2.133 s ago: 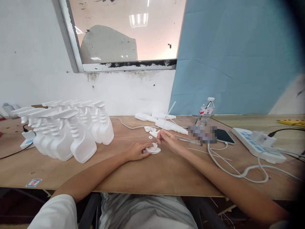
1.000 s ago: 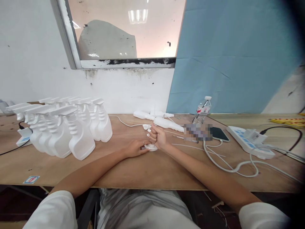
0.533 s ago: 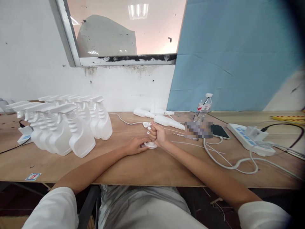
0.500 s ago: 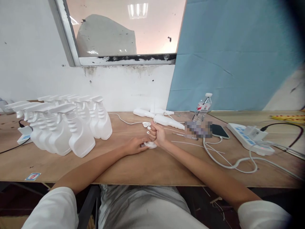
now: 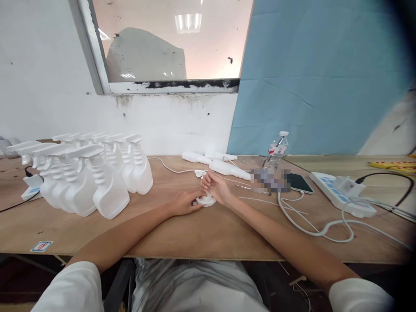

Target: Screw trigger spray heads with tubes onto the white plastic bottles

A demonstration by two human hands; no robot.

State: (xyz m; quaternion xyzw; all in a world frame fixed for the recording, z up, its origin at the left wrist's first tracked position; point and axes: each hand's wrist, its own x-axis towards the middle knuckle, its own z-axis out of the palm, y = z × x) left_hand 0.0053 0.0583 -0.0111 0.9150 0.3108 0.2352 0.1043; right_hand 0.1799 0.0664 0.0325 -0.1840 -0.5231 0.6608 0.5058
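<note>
My left hand (image 5: 184,202) rests on the wooden table (image 5: 201,234) with its fingers closed on a small white plastic sprayer part (image 5: 207,201). My right hand (image 5: 216,187) sits just right of it, fingers curled over the top of the same part; whether it holds anything of its own is hidden. A few tiny white pieces (image 5: 199,173) lie on the table just beyond the hands. White sprayer heads and thin tubes (image 5: 227,168) lie further back.
Several white trigger spray bottles (image 5: 97,177) stand in a group at the left. A water bottle (image 5: 275,151), a phone (image 5: 299,183), a white power strip (image 5: 341,195) and looping white cables (image 5: 318,227) occupy the right side. A wall with a window is behind.
My right hand came in from holding a thin tube to a fist above the white part, and now its fingers have loosened over it. My left hand has stayed put.
</note>
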